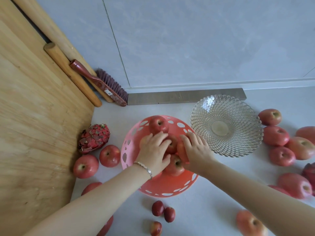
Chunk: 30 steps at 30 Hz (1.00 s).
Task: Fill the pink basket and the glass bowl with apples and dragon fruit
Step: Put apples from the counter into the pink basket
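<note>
The pink basket [163, 186] with oval holes stands in the middle of the counter and holds several red apples [158, 124]. My left hand [154, 150] lies over the apples in the basket, fingers spread on one of them. My right hand [196, 150] grips an apple [181, 150] at the basket's right side. The glass bowl [226, 125] stands empty just right of the basket. A dragon fruit [93, 137] lies to the left, with two apples [109, 155] in front of it.
A big wooden board [34, 125] covers the left side, with rolling pins [71, 74] and a brush [102, 86] behind it. Several apples [281, 155] lie loose at the right, small dark red fruits [157, 208] near the front. A grey wall stands behind.
</note>
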Each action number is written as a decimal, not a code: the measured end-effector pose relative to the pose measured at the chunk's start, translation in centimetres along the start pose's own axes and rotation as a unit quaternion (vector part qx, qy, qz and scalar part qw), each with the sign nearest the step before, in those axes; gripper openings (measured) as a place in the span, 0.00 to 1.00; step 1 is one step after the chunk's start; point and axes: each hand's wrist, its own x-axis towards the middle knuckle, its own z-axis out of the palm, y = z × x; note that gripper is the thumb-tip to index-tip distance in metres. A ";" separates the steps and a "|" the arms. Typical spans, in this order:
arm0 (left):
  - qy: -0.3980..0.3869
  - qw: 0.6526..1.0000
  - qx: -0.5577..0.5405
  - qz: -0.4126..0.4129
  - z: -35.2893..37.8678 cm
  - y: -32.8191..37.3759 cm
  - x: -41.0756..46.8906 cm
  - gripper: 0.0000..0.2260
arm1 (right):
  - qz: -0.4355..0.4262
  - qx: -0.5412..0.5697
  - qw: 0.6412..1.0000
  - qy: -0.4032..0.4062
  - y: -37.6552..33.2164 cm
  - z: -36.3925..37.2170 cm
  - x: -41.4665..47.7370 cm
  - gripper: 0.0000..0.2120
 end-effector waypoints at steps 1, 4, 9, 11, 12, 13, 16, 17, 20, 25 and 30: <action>-0.041 0.999 -0.011 0.006 0.3 0.4 -0.5 0.22 | -0.001 0.016 1.000 0.024 0.0 0.1 0.0 0.23; -0.166 0.986 -0.022 -0.014 1.1 1.1 -1.4 0.31 | -0.004 0.018 1.000 -0.015 0.6 0.3 0.6 0.21; -0.176 0.975 -0.097 -0.089 0.9 2.7 -1.4 0.34 | -0.021 -0.015 0.994 -0.105 0.8 0.0 1.1 0.33; -0.142 0.963 -0.178 -0.146 0.7 3.4 -1.2 0.35 | -0.018 -0.002 0.991 -0.133 0.9 -1.0 1.2 0.38; -0.137 0.954 -0.212 -0.165 0.5 3.8 -1.1 0.35 | -0.010 0.024 0.987 -0.160 1.0 -1.6 1.2 0.42; -0.132 0.948 -0.236 -0.168 0.4 4.2 -0.9 0.36 | 0.000 0.068 0.980 -0.188 1.0 -2.5 1.1 0.47; -0.122 0.956 -0.229 -0.134 0.4 4.8 -0.1 0.38 | 0.040 0.223 0.958 -0.175 2.0 -4.8 -0.5 0.50; -0.130 0.964 -0.200 -0.116 0.4 5.2 0.4 0.38 | 0.049 0.238 0.959 -0.146 2.7 -5.3 -1.6 0.48; -0.165 0.980 -0.065 -0.088 0.4 6.2 1.8 0.36 | 0.087 0.206 0.966 -0.126 5.1 -5.9 -5.0 0.35; -0.153 0.981 -0.027 -0.119 1.3 8.0 2.8 0.34 | 0.127 0.081 0.944 -0.293 7.2 -4.3 -11.6 0.33; -0.156 0.982 0.036 -0.098 1.1 7.8 2.4 0.38 | 0.128 -0.055 0.887 -0.440 7.2 -0.7 -15.8 0.46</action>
